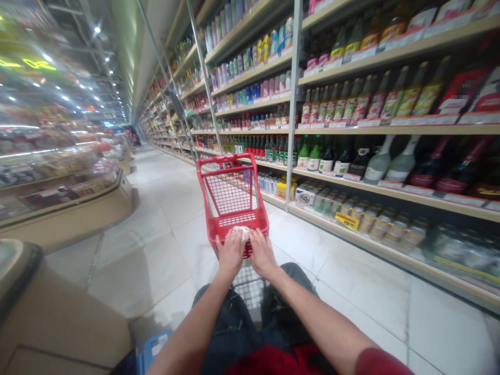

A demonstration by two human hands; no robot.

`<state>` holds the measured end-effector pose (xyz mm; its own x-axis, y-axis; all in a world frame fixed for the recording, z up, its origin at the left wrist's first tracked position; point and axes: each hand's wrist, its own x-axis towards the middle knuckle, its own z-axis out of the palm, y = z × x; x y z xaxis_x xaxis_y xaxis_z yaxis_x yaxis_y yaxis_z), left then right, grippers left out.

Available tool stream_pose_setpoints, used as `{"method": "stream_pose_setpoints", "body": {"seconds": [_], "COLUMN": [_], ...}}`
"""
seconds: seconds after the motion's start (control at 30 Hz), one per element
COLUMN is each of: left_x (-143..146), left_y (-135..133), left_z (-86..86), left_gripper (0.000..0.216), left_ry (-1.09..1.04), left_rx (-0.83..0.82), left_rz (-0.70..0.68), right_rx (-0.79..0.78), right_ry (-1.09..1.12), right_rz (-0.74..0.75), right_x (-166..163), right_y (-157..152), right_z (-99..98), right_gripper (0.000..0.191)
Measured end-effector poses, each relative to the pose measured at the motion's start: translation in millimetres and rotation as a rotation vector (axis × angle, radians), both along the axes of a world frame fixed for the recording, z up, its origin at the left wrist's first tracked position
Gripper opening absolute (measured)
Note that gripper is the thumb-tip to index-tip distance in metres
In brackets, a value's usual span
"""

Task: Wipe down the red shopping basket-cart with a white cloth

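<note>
Should the fingertips (239,234) slacken, the small white wad (244,232) at 12 o'clock could drop into the red shopping cart (234,212); and with no firm grasp on the cart visible, it might roll toward the bottle shelf (324,131) at 2 o'clock. Both forearms (197,312) reach forward and converge, the left hand (230,251) at the wad's 7 o'clock, the right hand (261,251) at its 5, backs upward. The fingers are bunched, seemingly pinching the wad over the cart's near end; how firmly, I cannot tell.
</note>
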<state>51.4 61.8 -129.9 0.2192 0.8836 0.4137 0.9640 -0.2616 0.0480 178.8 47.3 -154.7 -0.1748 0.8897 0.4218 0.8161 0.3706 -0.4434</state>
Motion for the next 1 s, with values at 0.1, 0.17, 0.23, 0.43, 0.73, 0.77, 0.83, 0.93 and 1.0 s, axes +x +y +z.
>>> {"method": "stream_pose_setpoints", "body": {"seconds": [0.1,0.17,0.23,0.43,0.73,0.77,0.83,0.93,1.0], "left_x": [-13,-30,-44,-17,-21,-29,-37,-27,-10], "left_y": [0,0,0,1,-1,-1,-1,0,1], "left_z": [1.5,4.1,6.2,4.2,5.4,5.9,6.5,4.8,2.2], "left_gripper": [0.038,0.038,0.037,0.037,0.037,0.038,0.038,0.037,0.036], "left_ry": [-0.005,-0.023,-0.054,-0.077,-0.083,-0.099,-0.124,-0.117,-0.098], "left_rx": [0.005,0.017,0.033,0.009,0.024,0.035,0.045,0.037,0.021], "left_rz": [0.021,0.094,0.181,0.134,0.084,0.132,0.198,0.17,0.1], "right_rx": [-0.004,0.0,0.002,0.018,0.08,0.091,0.108,0.118,0.117], "right_ry": [-0.01,-0.003,0.014,0.029,0.03,0.034,0.044,0.053,0.054], "right_rz": [0.017,0.023,0.019,0.01,-0.009,-0.007,-0.007,-0.007,-0.013], "right_x": [3,3,2,-2,7,6,3,-1,0], "right_y": [-1,-2,-2,-1,0,0,-1,-1,-1], "right_z": [2.8,3.3,2.6,-0.3,-7.5,-8.7,-10.6,-11.6,-11.4], "right_gripper": [0.065,0.064,0.063,0.067,0.067,0.066,0.065,0.067,0.069]}}
